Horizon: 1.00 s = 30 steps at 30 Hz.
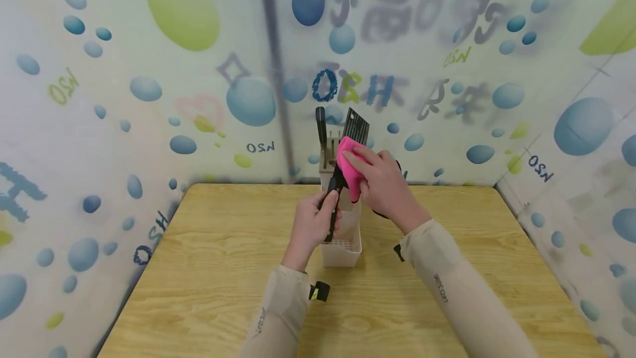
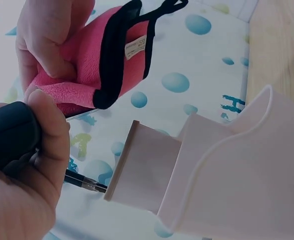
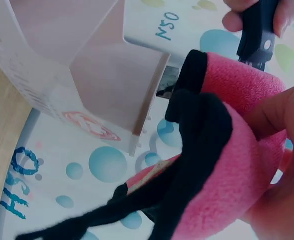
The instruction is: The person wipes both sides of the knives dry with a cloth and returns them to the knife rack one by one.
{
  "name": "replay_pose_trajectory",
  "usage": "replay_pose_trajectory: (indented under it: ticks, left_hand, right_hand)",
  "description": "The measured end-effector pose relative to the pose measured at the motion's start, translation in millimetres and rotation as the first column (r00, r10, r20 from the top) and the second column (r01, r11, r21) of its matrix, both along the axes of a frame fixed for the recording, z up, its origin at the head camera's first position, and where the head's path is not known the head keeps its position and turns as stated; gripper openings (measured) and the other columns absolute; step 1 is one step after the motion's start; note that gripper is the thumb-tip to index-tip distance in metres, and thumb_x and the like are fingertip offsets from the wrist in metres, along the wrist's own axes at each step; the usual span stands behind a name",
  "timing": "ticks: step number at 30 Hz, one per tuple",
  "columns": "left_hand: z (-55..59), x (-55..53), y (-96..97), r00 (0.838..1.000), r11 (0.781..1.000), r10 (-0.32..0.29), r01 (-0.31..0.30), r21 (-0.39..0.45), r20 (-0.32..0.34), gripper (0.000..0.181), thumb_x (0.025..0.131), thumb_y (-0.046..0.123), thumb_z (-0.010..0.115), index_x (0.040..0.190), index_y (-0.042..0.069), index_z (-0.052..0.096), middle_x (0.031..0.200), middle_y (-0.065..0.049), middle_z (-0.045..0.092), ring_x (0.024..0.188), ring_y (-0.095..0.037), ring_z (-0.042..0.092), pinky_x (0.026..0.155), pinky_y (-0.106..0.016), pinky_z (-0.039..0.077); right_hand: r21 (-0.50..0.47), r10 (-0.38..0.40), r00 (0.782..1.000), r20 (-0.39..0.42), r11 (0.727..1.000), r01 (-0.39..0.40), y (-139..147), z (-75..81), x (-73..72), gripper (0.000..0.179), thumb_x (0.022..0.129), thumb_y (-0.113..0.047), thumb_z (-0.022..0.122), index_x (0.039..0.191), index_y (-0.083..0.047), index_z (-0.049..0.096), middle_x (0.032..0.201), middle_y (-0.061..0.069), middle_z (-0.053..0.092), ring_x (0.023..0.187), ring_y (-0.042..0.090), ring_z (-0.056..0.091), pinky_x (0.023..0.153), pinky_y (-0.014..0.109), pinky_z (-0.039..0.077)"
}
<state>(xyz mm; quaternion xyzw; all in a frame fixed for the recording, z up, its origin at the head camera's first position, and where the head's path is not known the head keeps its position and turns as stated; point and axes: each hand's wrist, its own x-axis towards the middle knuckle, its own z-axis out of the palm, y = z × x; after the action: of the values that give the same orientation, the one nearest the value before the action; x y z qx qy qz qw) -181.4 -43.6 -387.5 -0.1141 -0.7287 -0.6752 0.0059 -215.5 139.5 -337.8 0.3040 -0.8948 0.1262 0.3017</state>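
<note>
My left hand (image 1: 310, 220) grips the black handle of a cleaver, held up at a slant in front of the knife holder (image 1: 342, 256). The cleaver's dark, ridged blade (image 1: 358, 126) points up and away. Folded round the blade's lower part is a pink cloth (image 1: 350, 160), which my right hand (image 1: 390, 187) holds between thumb and fingers. Black edging and a hanging loop on the cloth (image 3: 211, 195) show in the right wrist view. Part of the blade is hidden under the cloth.
The pale holder stands on a wooden table (image 1: 238, 280), with another black-handled knife (image 1: 320, 123) upright in its slots. A perforated tray forms its front. Behind the table rises a wall (image 1: 199, 98) with blue and green spots.
</note>
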Motion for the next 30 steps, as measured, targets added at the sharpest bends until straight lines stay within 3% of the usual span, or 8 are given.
replay_pose_trajectory:
  ticks: [5,13,17,23,30]
  left_hand:
    - [0.1,0.0,1.5,1.000,1.000,-0.007,0.007,0.009,0.007,0.042,0.109,0.027,0.054,0.082,-0.003,0.061,0.065,-0.012,0.061,0.045,-0.024,0.055,0.043,-0.027,0.049]
    - [2.4,3.9,0.7,0.999,0.999,-0.039,0.039,-0.009,0.004,0.041,0.110,0.027,0.052,0.086,-0.004,0.062,0.066,-0.008,0.060,0.047,-0.014,0.054,0.044,-0.028,0.050]
    - [3.1,5.4,0.3,0.999,0.998,-0.053,0.054,-0.011,0.009,0.041,0.110,0.028,0.051,0.088,-0.005,0.063,0.064,-0.005,0.060,0.045,-0.014,0.053,0.044,-0.029,0.050]
    - [2.4,7.1,-0.9,0.998,0.998,-0.058,0.058,-0.012,-0.001,0.040,0.110,0.026,0.051,0.084,-0.002,0.062,0.063,-0.005,0.059,0.045,-0.016,0.054,0.043,-0.030,0.050]
    - [1.5,9.9,-1.5,0.998,0.999,-0.049,0.049,-0.001,0.037,0.043,0.110,0.030,0.052,0.089,-0.006,0.062,0.065,-0.009,0.060,0.046,-0.018,0.054,0.043,-0.029,0.049]
  right_hand:
    - [-0.004,-0.022,0.997,0.074,1.000,0.022,5,7.9,-8.9,0.053,0.089,0.004,0.055,0.141,-0.001,0.061,0.141,0.024,0.059,0.125,0.039,0.058,0.091,0.052,0.046]
    - [0.035,-0.086,0.985,0.152,0.996,0.082,14,22.3,-23.4,0.055,0.092,0.003,0.052,0.146,-0.002,0.056,0.146,0.025,0.055,0.133,0.039,0.053,0.096,0.054,0.043]
    - [0.057,-0.136,0.972,0.190,0.990,0.127,17,29.3,-30.4,0.057,0.092,0.003,0.050,0.150,-0.003,0.052,0.148,0.025,0.053,0.137,0.039,0.050,0.108,0.057,0.039]
    - [0.076,-0.183,0.953,0.241,0.983,0.170,22,32.0,-38.1,0.061,0.094,0.001,0.048,0.154,-0.004,0.046,0.150,0.025,0.050,0.137,0.041,0.048,0.108,0.053,0.037]
    - [0.064,-0.217,0.919,0.329,0.976,0.208,26,28.0,-39.7,0.063,0.095,0.001,0.048,0.157,-0.005,0.041,0.155,0.025,0.044,0.139,0.044,0.043,0.114,0.057,0.032]
